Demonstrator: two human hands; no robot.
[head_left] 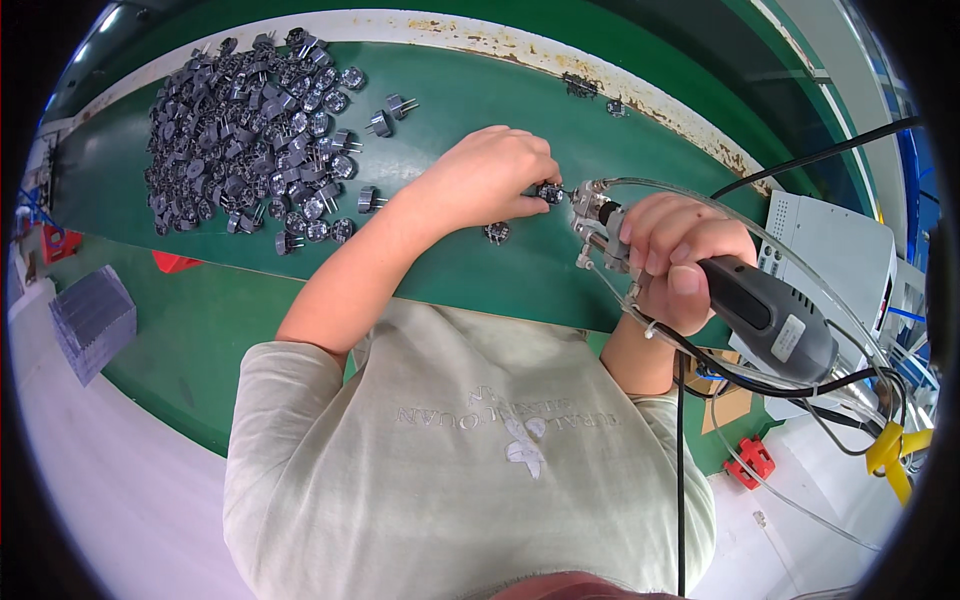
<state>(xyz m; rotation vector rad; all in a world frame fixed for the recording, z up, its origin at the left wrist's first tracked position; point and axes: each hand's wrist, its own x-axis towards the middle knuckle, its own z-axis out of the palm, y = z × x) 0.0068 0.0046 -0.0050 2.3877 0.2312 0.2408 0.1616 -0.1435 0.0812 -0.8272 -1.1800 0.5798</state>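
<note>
My left hand [485, 178] pinches a small black plug part [551, 194] between thumb and fingers, just above the green worktop [455, 275]. My right hand [690, 250] is wrapped round a dark grey electric screwdriver [768, 318], held nearly level. Its metal head [592, 212], with a clear tube attached, points left and comes right up to the plug part. Whether the tip touches it I cannot tell. Close below my left fingers lies a loose plug part [497, 233].
A big heap of black plug parts [240, 140] with metal pins covers the worktop's left. Several strays lie beside it. More parts [580, 86] sit by the worn white far rail [480, 38]. At right stand a white control box [835, 250] and trailing cables [800, 165].
</note>
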